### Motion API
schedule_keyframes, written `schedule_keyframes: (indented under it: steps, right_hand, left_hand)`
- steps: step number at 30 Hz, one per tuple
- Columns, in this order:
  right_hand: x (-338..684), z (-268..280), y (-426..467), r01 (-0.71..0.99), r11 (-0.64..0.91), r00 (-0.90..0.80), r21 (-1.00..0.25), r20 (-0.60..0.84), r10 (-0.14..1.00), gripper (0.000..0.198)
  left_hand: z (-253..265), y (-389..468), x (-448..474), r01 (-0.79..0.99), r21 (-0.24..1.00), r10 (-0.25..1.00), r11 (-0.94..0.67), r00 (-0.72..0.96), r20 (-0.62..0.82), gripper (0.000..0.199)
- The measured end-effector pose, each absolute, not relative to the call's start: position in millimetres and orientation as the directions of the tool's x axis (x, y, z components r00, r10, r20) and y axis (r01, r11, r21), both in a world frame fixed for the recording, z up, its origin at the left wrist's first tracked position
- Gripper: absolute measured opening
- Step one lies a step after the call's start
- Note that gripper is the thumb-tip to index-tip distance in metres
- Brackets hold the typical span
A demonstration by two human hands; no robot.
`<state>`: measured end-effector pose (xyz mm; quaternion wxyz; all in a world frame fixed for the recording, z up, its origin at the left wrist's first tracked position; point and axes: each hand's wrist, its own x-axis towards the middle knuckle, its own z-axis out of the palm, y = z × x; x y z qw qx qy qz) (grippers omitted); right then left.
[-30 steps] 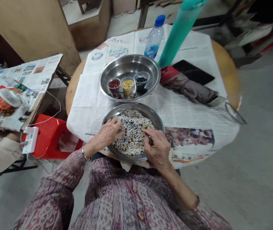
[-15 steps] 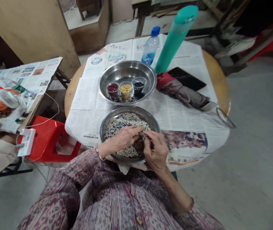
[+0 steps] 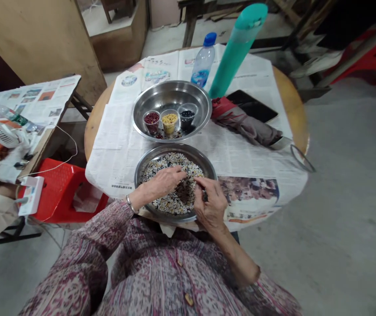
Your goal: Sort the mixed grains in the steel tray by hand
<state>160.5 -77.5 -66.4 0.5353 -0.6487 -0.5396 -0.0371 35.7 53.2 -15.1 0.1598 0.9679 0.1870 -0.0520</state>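
Both hands are over a shallow steel basin (image 3: pixel 209 169) holding mixed white, yellow and dark bead- or seed-like grains (image 3: pixel 164 205). My left hand (image 3: pixel 165 182) reaches in from the left, palm down, its fingers together and bent toward the grains. At the basin's right side, my right hand (image 3: pixel 211 202) has thumb and forefinger pinched together. Whatever either hand holds is too small or hidden to make out. Behind stands a larger steel basin (image 3: pixel 175 90) with three clear cups: one of dark red grains (image 3: pixel 151 121), one of yellow (image 3: pixel 169 122), one of black (image 3: pixel 187 117).
Newspaper (image 3: pixel 109 149) covers the round table. Beyond the basins stand a water bottle (image 3: pixel 203 61) and a tall green bottle (image 3: pixel 237 52). A folded umbrella (image 3: pixel 245 125) and a dark tablet-like slab (image 3: pixel 254 105) lie right. Left are a red stool (image 3: pixel 56 193) and power strip (image 3: pixel 31 196).
My hands have drawn apart: the left fingers have moved left and away from the right fingertips, which they met before. The whole view has shifted slightly.
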Motion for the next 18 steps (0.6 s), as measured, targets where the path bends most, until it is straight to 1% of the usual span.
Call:
schedule_keyframes:
  steps: [3,5,8,10,12,14,16,18]
  right_hand:
    - [161,-66,-78,0.748,0.149,0.397,-0.647,0.615,0.681,0.026]
    - [161,-66,-78,0.761,0.152,0.368,-0.63,0.614,0.699,0.024]
    - [162,-65,-77,0.786,0.156,0.305,-0.598,0.595,0.744,0.022]
    - [165,-59,-77,0.8,0.162,0.238,-0.578,0.554,0.798,0.021]
    - [169,-50,-80,0.805,0.194,0.124,-0.561,0.478,0.869,0.018]
    - [173,-38,-84,0.809,0.248,-0.04,-0.532,0.372,0.927,0.016]
    - [175,-27,-87,0.82,0.309,-0.209,-0.481,0.252,0.945,0.015]
    - [173,-22,-87,0.832,0.363,-0.337,-0.419,0.137,0.931,0.014]
  left_hand:
    - [-5,44,11,0.474,0.273,0.433,-0.837,0.879,-0.198,0.022]
    - [1,34,-7,0.479,0.311,0.433,-0.821,0.877,-0.208,0.02]
    - [0,17,-27,0.451,0.402,0.441,-0.797,0.889,-0.121,0.018]
    - [-6,7,-33,0.447,0.443,0.483,-0.777,0.875,-0.036,0.017]
    - [-16,0,-34,0.465,0.478,0.554,-0.745,0.83,0.057,0.02]
    - [-26,-4,-33,0.487,0.514,0.63,-0.706,0.763,0.142,0.024]
    - [-34,-6,-31,0.507,0.535,0.686,-0.676,0.699,0.204,0.025]
    - [-38,-7,-28,0.516,0.535,0.706,-0.668,0.666,0.239,0.024]
